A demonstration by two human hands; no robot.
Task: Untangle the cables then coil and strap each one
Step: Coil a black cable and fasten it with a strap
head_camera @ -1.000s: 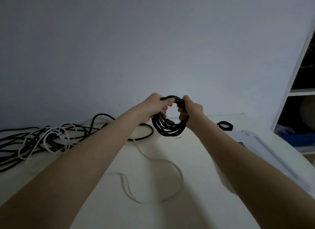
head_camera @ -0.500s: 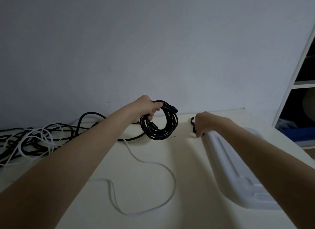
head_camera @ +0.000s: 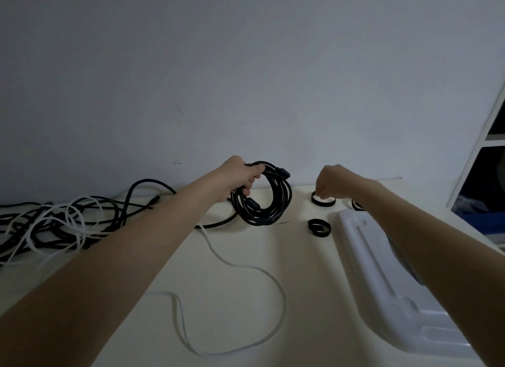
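My left hand (head_camera: 240, 176) grips a coiled black cable (head_camera: 266, 201) by its top and holds it upright just above the cream table (head_camera: 246, 298). My right hand (head_camera: 329, 182) hovers to the right with curled fingers, its fingertips pinching the rim of a black strap ring (head_camera: 323, 201). Another black strap ring (head_camera: 319, 227) lies in front of it, and a third strap (head_camera: 356, 205) peeks out beside my right forearm. A tangle of black and white cables (head_camera: 52, 224) lies at the far left. One loose white cable (head_camera: 246, 268) snakes across the table's middle.
A white plastic tray (head_camera: 382, 279) lies upside down along the right of the table, partly under my right forearm. A plain wall rises behind the table. A white shelf unit (head_camera: 483, 148) stands at the far right.
My right hand let go of the coil and moved right to the straps. The left hand alone now holds the coil, slightly further left.
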